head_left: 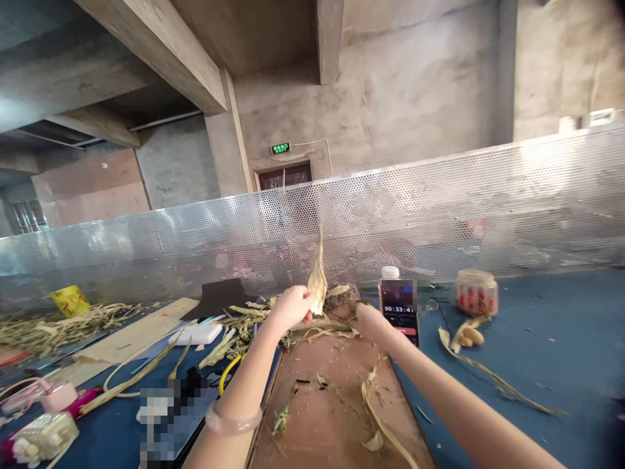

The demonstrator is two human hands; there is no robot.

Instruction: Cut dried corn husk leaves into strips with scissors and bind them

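My left hand (pixel 294 306) pinches a long, pale dried leaf (pixel 318 281) that stands upright above the far end of a brown board (pixel 336 391). To its right, my right hand (pixel 368 320) is closed over the same end of the board, beside several dried stalks (pixel 325 327). What its fingers hold, if anything, is hidden. A curled dry strip (pixel 378 417) and small plant scraps lie on the board below my hands.
A phone (pixel 400 312) showing a timer leans near a white-capped bottle (pixel 389 272). A plastic jar (pixel 477 292) stands right. Dried plant heaps (pixel 105 319), a yellow container (pixel 69 300) and a white box (pixel 198 333) lie left. A perforated metal screen (pixel 415 215) borders the back.
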